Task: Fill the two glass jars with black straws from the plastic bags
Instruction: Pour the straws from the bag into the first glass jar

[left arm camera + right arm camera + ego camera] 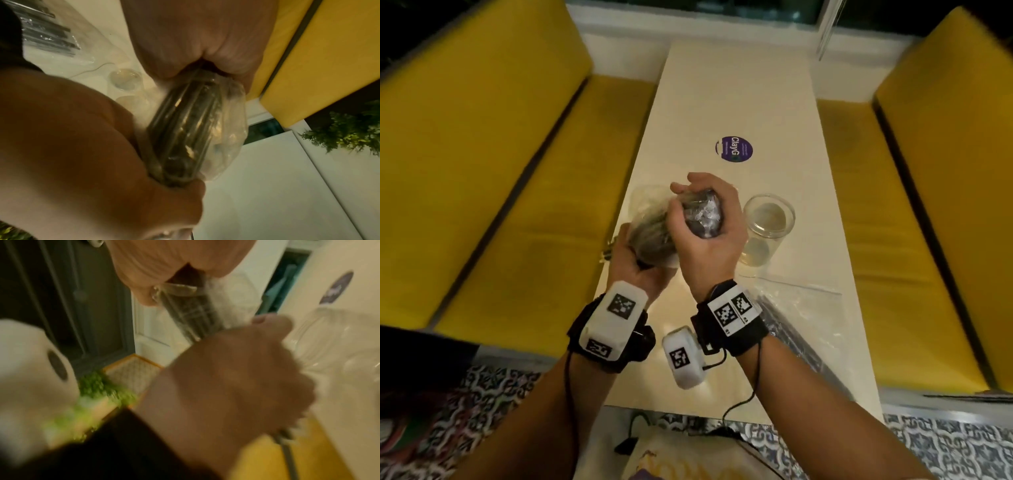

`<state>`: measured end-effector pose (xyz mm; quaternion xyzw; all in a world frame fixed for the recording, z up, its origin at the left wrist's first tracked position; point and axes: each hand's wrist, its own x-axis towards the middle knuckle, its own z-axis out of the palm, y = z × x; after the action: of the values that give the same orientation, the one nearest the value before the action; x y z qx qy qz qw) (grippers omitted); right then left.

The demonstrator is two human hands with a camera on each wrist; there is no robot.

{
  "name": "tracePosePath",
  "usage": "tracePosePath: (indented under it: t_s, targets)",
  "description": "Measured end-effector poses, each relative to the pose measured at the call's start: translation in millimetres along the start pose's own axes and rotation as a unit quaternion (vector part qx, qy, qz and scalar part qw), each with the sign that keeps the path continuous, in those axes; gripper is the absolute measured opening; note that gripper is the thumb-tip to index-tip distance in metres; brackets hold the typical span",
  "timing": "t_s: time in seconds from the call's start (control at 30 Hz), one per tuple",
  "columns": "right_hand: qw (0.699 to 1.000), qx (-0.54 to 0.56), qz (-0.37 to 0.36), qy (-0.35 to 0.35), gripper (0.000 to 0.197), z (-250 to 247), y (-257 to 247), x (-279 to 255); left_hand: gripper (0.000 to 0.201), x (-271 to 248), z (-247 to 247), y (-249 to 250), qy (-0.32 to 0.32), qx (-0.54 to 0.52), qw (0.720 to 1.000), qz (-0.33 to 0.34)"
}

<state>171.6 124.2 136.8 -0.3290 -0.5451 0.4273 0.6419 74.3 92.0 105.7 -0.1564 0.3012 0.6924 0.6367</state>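
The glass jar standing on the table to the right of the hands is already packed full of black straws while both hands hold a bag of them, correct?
Not quite. The glass jar is empty; the head view looks straight down to its bare bottom. The rest holds: it stands on the table, right of the hands, while the left hand and right hand both hold a bag of straws.

My head feed is dim and warm-toned; the white desk [739, 102] is its brightest surface, with a soft sheen near its close end. The yellow bench cushions [482, 154] bow outward at the frame edges from the wide lens and smear slightly. I see glare specks on the plastic bag of black straws [705, 219]. My left wrist view is soft, the left hand [61, 146] a dark, shadowed mass. My right wrist view is heavily motion-blurred; the right hand [236, 378] and green foliage [98, 389] streak.
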Motion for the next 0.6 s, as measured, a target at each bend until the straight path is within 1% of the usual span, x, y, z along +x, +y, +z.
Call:
tracePosePath:
  t_s: [0.07,0.1,0.17,0.27,0.3,0.33,0.37,0.4,0.43,0.47,0.5,0.53,0.57,0.6]
  targets:
    - [1.0,0.014,0.025,0.002,0.023,1,-6,13,0.06,-3,5,-9,-0.02,-0.038,0.999,-0.009]
    - [0.999,0.011,0.031,0.002,0.021,1,-9,21,0.059,-4,5,-12,-0.028,-0.026,0.999,-0.006]
    - [0.999,0.016,0.047,0.006,0.021,-4,-13,38,0.062,-5,1,-17,-0.032,0.059,0.998,0.0]
    - [0.996,0.027,0.063,0.05,0.02,-20,-9,79,0.076,-12,-9,-15,-0.082,0.214,0.973,-0.034]
    - [0.995,0.034,0.063,0.074,0.021,-28,-7,95,0.074,-11,-15,-12,-0.083,0.242,0.966,-0.045]
    - [0.992,0.041,0.063,0.101,0.023,-35,-6,112,0.064,-8,-20,-8,-0.06,0.272,0.96,-0.035]
    - [0.988,0.047,0.066,0.131,0.026,-43,-4,129,0.047,-2,-25,-5,-0.019,0.305,0.952,0.004]
    - [0.983,0.056,0.072,0.159,0.028,-50,-1,143,0.031,6,-29,-1,0.045,0.361,0.929,0.063]
    - [0.977,0.067,0.084,0.185,0.029,-54,1,154,0.026,15,-32,3,0.118,0.445,0.878,0.128]
    - [0.972,0.073,0.096,0.203,0.03,-57,5,161,0.031,25,-32,7,0.178,0.526,0.81,0.188]
    - [0.968,0.068,0.108,0.214,0.031,-57,9,165,0.045,34,-29,9,0.2,0.585,0.75,0.235]
    - [0.966,0.054,0.12,0.222,0.031,-56,15,167,0.068,44,-27,9,0.188,0.638,0.699,0.263]
    - [0.964,0.04,0.133,0.229,0.031,-53,21,167,0.096,54,-23,8,0.157,0.686,0.655,0.274]
    - [0.962,0.027,0.143,0.232,0.03,-50,26,164,0.123,64,-18,6,0.128,0.72,0.624,0.276]
